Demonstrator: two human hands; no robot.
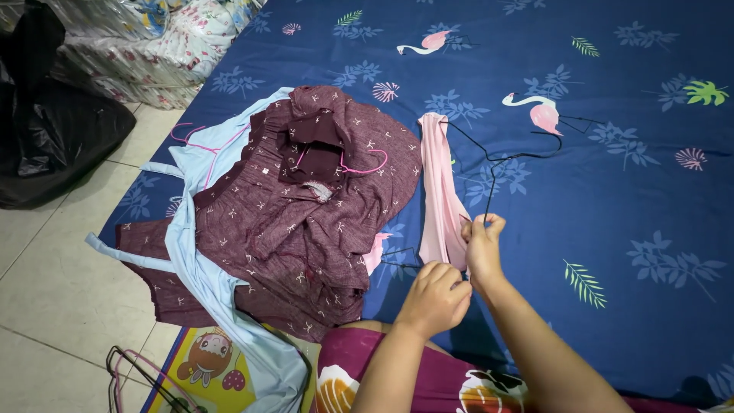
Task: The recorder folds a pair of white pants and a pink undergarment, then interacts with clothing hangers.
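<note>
A pink garment (440,195) lies stretched on a dark blue sheet (627,191) printed with flamingos and leaves. A thin black wire hanger (497,157) runs through it. My right hand (484,246) pinches the hanger's wire at the garment's near end. My left hand (436,294) grips the pink fabric just beside it, fingers closed. To the left lies a heap of maroon patterned clothes (306,214) on a pale blue garment (206,275), with a pink hanger (365,167) tucked in the heap.
More hangers (126,371) lie on the tiled floor at the lower left. A black plastic bag (46,130) and stacked wrapped packages (160,46) stand at the upper left. My lap, in maroon patterned cloth (382,375), is at the bottom.
</note>
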